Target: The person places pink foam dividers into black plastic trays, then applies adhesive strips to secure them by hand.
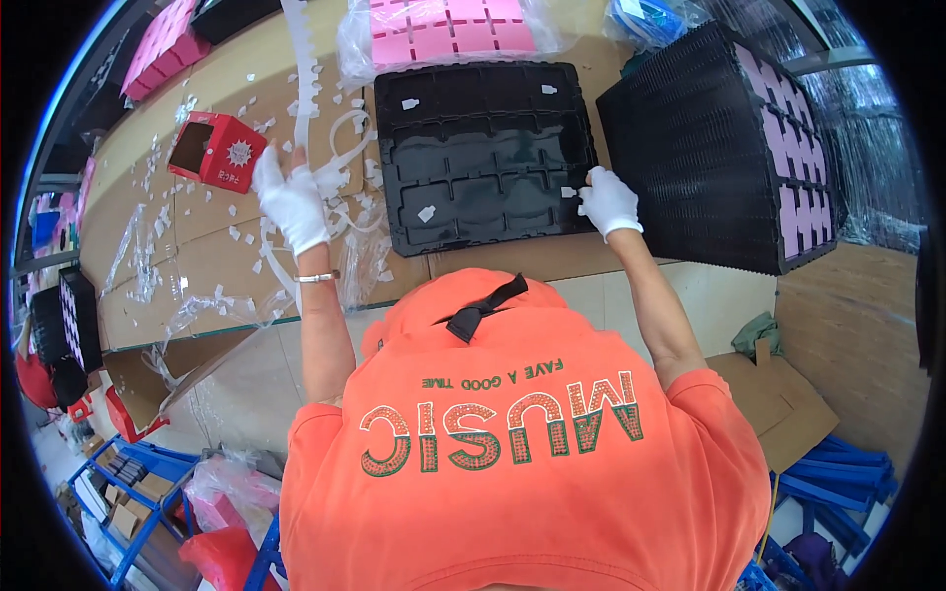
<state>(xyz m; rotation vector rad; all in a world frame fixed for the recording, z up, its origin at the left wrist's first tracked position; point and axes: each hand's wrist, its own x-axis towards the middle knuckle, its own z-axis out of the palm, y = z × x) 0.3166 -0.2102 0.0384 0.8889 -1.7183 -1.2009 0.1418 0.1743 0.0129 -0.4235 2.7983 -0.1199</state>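
While the white-gloved left hand point(292, 200) in my feed meets a toothed white strip point(306, 84) left of centre, I can't tell whether its fingers are closed on it; a red box point(225, 150) sits just beside. Right of centre, I have the right hand point(609, 203) at the black tray point(483, 148), fingers bunched narrow by a small white tab point(569, 193); whether they pinch anything, I can't tell. The tray lies upper centre, a stack of black trays point(680, 148) upper right.
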